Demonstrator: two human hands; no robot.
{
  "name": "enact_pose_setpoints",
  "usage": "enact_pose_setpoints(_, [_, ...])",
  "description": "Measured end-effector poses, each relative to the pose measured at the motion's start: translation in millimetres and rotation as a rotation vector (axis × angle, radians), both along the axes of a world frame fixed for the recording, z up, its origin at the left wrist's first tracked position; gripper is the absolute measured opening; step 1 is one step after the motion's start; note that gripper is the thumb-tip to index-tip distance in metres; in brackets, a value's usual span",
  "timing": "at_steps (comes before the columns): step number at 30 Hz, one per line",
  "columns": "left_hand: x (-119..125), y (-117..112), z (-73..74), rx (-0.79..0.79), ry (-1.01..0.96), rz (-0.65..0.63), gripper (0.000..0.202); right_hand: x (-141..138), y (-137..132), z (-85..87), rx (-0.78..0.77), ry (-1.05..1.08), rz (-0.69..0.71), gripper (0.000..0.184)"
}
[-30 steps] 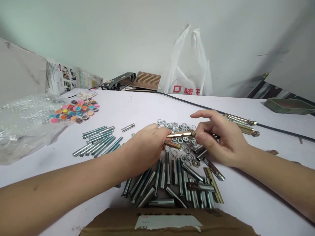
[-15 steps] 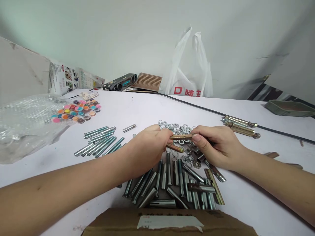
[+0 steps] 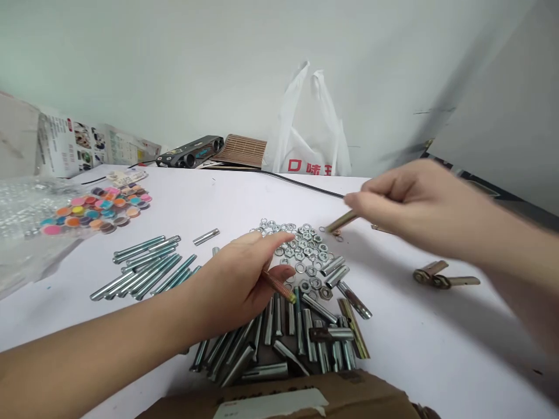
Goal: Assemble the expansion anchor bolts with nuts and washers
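My left hand (image 3: 238, 285) rests over a heap of silver sleeves (image 3: 301, 334) and is closed on a gold threaded bolt (image 3: 279, 287), whose threaded end sticks out to the right. My right hand (image 3: 410, 203) is raised above the table at the right and pinches a gold anchor sleeve (image 3: 341, 222) by one end; the sleeve points down-left toward a pile of nuts and washers (image 3: 301, 247). The bolt and the sleeve are apart.
Silver bolts (image 3: 146, 270) lie in a row at the left. Coloured round discs (image 3: 94, 206) and a clear bag (image 3: 26, 227) sit far left. A white plastic bag (image 3: 308, 134) stands at the wall. Gold parts (image 3: 441, 278) lie at right. A cardboard box (image 3: 283, 401) fills the near edge.
My right hand pulled the gold sleeve off the bolt and lifted it up and to the right. My left hand kept the bolt and sank toward the sleeves. The camera swung right.
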State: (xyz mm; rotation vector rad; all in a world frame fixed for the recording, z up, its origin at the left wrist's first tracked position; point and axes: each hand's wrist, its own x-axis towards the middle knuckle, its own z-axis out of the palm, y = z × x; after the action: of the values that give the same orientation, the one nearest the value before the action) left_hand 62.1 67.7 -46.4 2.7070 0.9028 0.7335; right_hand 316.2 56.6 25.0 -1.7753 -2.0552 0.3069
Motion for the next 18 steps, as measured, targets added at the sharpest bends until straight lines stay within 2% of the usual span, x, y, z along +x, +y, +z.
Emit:
enact_pose_setpoints(1, [0,0,-0.4,-0.005,0.002,0.007,0.036,12,4,7.6,-0.113,-0.146,-0.161,0.041])
enact_pose_setpoints(2, [1,0,-0.6,-0.013,0.004,0.016,0.035,23,9,12.2,-0.164,-0.305,-0.284,0.041])
enact_pose_setpoints(5, [2,-3,0.1,-0.097,0.011,0.051,0.038,48,21,6.9,-0.333,-0.622,-0.437,0.047])
enact_pose_setpoints(8, [2,-6,3.8,-0.249,0.013,0.116,0.039,56,32,-16.0,-0.485,-0.668,-0.410,0.051])
enact_pose_setpoints(12, [3,-9,9.8,-0.436,-0.022,0.209,0.037,60,42,-40.6,-0.517,-0.634,-0.390,0.064])
enact_pose_setpoints(15, [3,-8,11.6,-0.531,-0.002,0.227,0.035,58,42,-41.9,-0.483,-0.640,-0.392,0.065])
enact_pose_setpoints(18, [2,-4,10.8,-0.531,-0.008,0.264,0.025,45,31,-33.7,-0.377,-0.616,-0.367,0.067])
